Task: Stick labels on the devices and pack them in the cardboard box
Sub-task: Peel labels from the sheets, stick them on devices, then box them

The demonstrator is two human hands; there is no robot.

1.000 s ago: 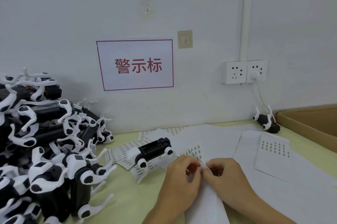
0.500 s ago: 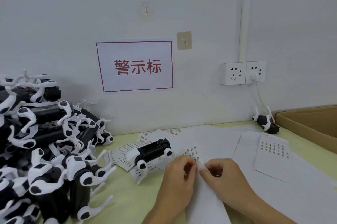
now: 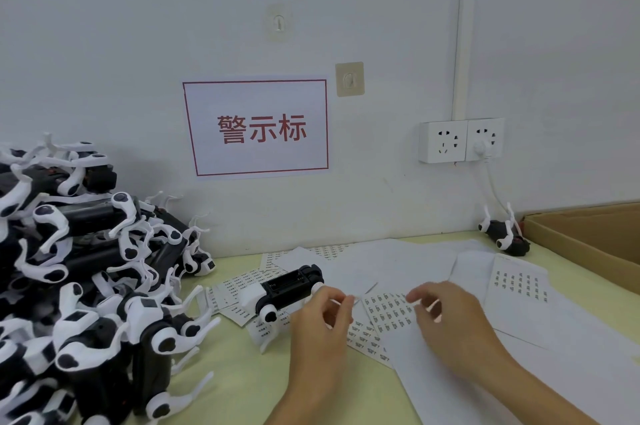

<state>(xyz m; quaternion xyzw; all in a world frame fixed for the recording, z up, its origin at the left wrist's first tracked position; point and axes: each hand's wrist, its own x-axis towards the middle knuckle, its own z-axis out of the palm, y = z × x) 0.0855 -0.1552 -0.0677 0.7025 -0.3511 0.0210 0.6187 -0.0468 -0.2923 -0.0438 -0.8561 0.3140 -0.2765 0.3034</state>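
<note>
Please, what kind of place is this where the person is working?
Probably a packing or labelling bench in a small factory or workshop. A big pile of identical black-and-white devices lies on the table, sheets of small printed labels are spread out, and an open cardboard box waits at the right.

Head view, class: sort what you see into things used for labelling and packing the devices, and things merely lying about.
Used for the job:
device by the hands
pile of devices
label sheet
cardboard box
left hand
right hand

Merely lying about:
wall sign
sockets
wall hooks
</note>
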